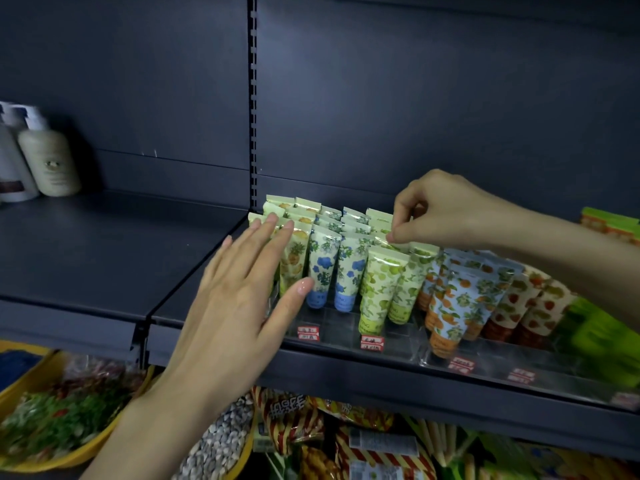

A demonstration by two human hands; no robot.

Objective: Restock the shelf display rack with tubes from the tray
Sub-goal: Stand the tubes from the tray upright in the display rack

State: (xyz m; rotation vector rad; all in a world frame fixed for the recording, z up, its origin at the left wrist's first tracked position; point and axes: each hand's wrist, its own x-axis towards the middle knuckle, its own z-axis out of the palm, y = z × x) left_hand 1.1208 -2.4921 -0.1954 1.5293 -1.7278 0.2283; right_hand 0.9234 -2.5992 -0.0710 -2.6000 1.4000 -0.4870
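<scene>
Two-handed now: laying the left hand [239, 299] flat, fingers straight and slightly spread, gripping nothing, against the pineapple tubes [294, 259] at the left end of the clear display rack [332, 329]. Pinching the top crimp of a green-apple tube [381, 241] between thumb and fingertips of the right hand [440, 209], in the green row behind the front ones. Working between blue-flower tubes [322, 265] leftward and orange tubes [446, 306] rightward, up on the dark shelf [104, 258].
</scene>
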